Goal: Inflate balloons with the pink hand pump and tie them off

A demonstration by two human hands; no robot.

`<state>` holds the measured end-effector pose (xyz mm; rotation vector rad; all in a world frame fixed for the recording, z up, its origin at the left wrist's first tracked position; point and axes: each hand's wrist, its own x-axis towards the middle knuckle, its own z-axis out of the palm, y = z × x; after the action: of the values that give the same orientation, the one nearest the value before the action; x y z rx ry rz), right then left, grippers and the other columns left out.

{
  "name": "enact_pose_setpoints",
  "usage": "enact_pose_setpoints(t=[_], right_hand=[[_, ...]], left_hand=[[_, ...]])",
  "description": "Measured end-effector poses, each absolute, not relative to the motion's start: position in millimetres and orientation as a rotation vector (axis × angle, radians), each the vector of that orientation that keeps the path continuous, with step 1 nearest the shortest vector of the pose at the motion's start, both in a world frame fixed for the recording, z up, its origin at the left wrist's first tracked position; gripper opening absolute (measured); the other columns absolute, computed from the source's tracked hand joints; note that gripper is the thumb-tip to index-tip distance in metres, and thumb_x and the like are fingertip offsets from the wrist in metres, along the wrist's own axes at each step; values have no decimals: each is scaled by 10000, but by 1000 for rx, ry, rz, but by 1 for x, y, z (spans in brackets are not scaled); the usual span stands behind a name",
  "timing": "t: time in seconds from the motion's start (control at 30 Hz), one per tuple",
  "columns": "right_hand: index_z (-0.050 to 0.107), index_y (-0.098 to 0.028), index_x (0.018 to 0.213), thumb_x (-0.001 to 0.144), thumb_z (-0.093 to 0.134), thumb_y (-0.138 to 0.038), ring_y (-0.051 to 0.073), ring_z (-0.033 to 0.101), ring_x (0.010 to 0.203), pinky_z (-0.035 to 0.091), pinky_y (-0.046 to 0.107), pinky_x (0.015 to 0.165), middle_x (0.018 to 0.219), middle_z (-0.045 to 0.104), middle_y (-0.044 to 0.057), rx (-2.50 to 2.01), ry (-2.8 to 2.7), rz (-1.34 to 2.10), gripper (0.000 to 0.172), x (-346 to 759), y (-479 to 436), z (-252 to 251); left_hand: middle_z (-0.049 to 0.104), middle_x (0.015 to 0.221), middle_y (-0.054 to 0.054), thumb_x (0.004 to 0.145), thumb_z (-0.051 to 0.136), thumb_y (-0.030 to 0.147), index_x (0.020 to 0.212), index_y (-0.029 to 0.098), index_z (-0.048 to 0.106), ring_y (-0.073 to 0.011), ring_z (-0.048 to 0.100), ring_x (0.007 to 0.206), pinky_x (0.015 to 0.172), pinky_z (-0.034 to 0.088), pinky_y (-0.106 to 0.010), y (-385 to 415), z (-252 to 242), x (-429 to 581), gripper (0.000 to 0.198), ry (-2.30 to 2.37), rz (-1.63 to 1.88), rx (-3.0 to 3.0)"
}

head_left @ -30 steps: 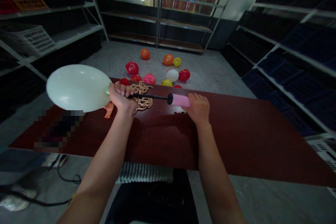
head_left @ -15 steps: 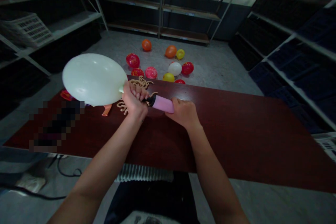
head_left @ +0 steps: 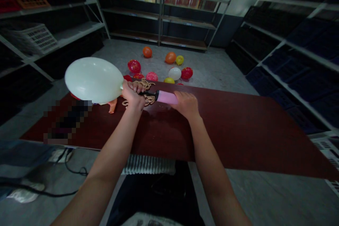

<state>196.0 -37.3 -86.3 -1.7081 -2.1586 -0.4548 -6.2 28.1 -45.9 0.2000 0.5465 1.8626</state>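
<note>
Head view, looking down across a dark red wooden table (head_left: 238, 123). The left hand (head_left: 134, 95) is curled into a tight fist around the neck of a pale mint, inflated rubber balloon (head_left: 92, 80), at the point where the neck meets the tip of a pink cylindrical hand pump (head_left: 166, 97); the balloon's body stands out to the left of the fist, held clear above the table top. The right hand (head_left: 185, 104) is wrapped closed over the far end of the pump's pink barrel. A short length of the thin black pump rod (head_left: 148, 94) shows between barrel and fist. Pump and balloon lie in one nearly level line over the table's far edge.

Just beyond the left hand lies a heap of tan uninflated balloons (head_left: 144, 84), and beneath the held balloon an orange uninflated balloon (head_left: 112, 106) rests on the table. On the grey floor behind the table a cluster of inflated balloons (head_left: 169, 67) is scattered — red, orange, yellow, white, pink. Grey metal shelving (head_left: 161, 10) lines the walls; a white slatted plastic crate (head_left: 37, 39) sits on the left-hand shelf.
</note>
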Motion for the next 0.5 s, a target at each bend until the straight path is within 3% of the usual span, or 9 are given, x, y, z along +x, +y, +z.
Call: enact_pose_setpoints(t=[0.23, 0.5], right_hand=[[660, -183, 1124, 923, 639, -441, 275, 614, 939, 330, 363, 807, 1013, 734, 109, -1826, -2072, -605, 327, 237, -40, -88], [649, -174, 1120, 871, 686, -340, 296, 595, 976, 354, 388, 875, 1085, 721, 126, -1905, -1940, -615, 302, 242, -41, -89]], left_hand=[[202, 471, 83, 997, 424, 204, 598, 196, 234, -54, 195, 362, 428, 200, -229, 28, -35, -21, 442, 501, 1907, 168], [182, 468, 71, 1015, 439, 255, 599, 199, 192, -67, 168, 378, 440, 197, -246, 12, -22, -25, 487, 477, 1949, 313]])
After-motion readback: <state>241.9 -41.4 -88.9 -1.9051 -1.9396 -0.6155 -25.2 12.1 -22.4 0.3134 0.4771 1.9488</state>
